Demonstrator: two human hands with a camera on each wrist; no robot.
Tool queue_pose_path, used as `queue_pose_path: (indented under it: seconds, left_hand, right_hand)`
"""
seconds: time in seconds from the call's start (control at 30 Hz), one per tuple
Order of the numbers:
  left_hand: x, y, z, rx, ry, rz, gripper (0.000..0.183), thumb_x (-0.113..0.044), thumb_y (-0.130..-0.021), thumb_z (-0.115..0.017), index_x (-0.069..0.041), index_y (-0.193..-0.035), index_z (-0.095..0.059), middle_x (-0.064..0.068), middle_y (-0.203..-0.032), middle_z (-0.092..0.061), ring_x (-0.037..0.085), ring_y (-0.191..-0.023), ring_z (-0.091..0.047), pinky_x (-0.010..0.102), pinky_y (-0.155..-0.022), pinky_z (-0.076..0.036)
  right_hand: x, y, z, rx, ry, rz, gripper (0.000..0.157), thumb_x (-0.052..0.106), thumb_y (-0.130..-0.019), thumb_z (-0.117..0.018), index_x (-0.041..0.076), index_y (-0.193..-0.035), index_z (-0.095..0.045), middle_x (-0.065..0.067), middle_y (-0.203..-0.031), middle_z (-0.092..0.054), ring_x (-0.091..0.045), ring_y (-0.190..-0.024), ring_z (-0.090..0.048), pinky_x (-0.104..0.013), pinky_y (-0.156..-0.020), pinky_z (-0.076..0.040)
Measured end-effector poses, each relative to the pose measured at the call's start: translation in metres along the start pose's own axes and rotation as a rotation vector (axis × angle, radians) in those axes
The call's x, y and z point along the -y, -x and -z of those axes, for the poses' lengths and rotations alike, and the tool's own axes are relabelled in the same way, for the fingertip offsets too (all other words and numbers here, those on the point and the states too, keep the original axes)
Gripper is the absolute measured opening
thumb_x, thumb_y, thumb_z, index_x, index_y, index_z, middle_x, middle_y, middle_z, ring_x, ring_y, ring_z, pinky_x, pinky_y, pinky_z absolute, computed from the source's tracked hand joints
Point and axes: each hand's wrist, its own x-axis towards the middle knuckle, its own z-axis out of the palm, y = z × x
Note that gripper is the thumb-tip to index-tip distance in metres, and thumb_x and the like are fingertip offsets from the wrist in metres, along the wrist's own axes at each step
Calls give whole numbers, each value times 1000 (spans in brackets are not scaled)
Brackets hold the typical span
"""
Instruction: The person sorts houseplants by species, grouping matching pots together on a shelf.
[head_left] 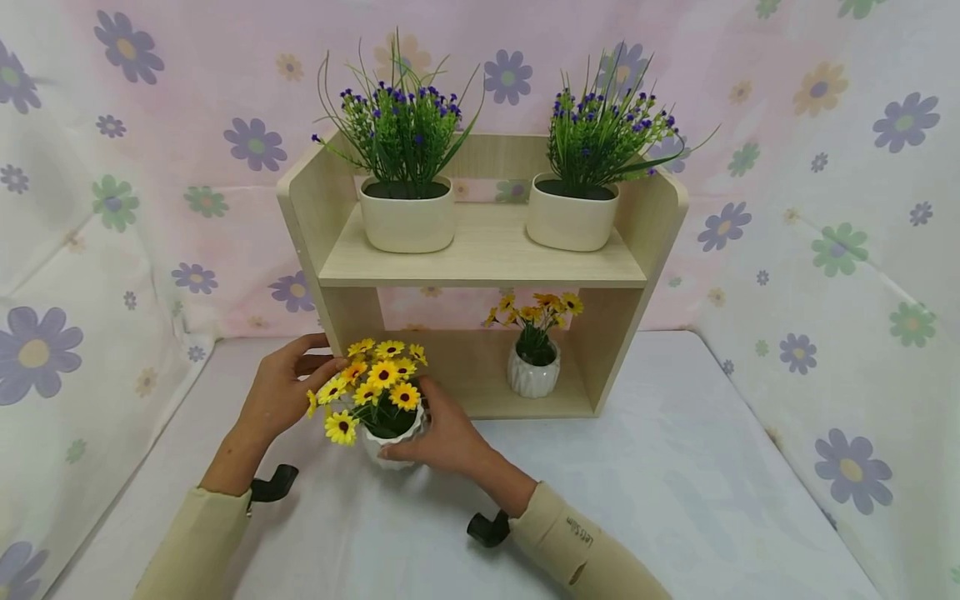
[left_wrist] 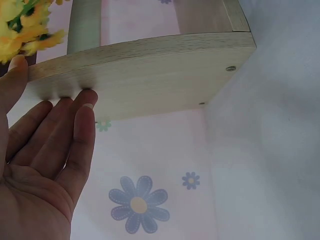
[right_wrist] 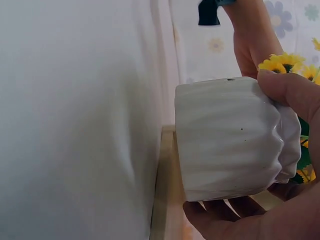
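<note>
My right hand (head_left: 450, 433) grips a small white ridged pot (right_wrist: 225, 140) of yellow artificial flowers (head_left: 382, 372), thumb on the near side. The pot is held in front of the lower left compartment of a light wooden shelf (head_left: 480, 271), and a gap shows between its base and the white cloth in the right wrist view. My left hand (head_left: 281, 387) holds the shelf's left side panel (left_wrist: 150, 75), fingertips against the outer face and thumb at the front edge. The flowers overlap that panel's lower part in the head view.
A matching white pot (head_left: 534, 371) with yellow flowers stands at the right of the lower compartment. Two cream oval planters, a left one (head_left: 408, 218) and a right one (head_left: 573, 215), hold purple-flowered grass on the upper level. White cloth (head_left: 675, 500) covers the table; floral fabric hangs around.
</note>
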Motion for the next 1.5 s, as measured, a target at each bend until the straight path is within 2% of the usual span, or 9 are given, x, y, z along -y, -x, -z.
queue_pose_path:
  seconds: [0.17, 0.4, 0.8, 1.23, 1.5]
  left_hand:
    - [0, -1, -1, -17, -13, 4, 50, -30, -104, -71, -4, -145, -60, 22, -142, -66, 44, -117, -72, 56, -88, -62]
    - [-1, -1, -1, -28, -9, -15, 45, -23, -104, -73, -3, -143, -61, 21, -140, -66, 43, -115, -73, 51, -88, -63]
    - [0, 0, -1, -45, 1, -58, 42, -22, -102, -74, -4, -139, -64, 21, -136, -69, 42, -111, -75, 59, -86, -62]
    - [3, -1, -2, -44, 8, -76, 40, -19, -103, -74, -6, -139, -65, 19, -135, -71, 40, -111, -75, 59, -87, -61]
    - [4, -1, -3, -46, 6, -83, 42, -19, -103, -74, -6, -141, -64, 19, -136, -70, 41, -112, -75, 58, -88, -61]
  right_hand:
    - [-5, -4, 10, -40, -22, -8, 95, 27, -78, -97, 20, -157, -44, 3, -151, -54, -16, -138, -53, -44, -118, -46]
    - [-15, -12, 15, -70, -30, -2, 96, 23, -79, -96, 16, -158, -42, -2, -153, -52, -19, -140, -51, -45, -119, -44]
    - [-34, -24, 20, -111, -29, 37, 88, 22, -83, -93, 8, -155, -45, -9, -147, -56, -24, -133, -57, -44, -112, -51]
    - [-42, -37, 23, -189, -17, -65, 88, 30, -84, -92, 12, -156, -44, -8, -150, -55, -26, -135, -56, -48, -111, -52]
    - [-46, -49, 19, -247, -5, -53, 85, 28, -84, -93, 12, -154, -48, -8, -150, -57, -27, -139, -56, -48, -114, -49]
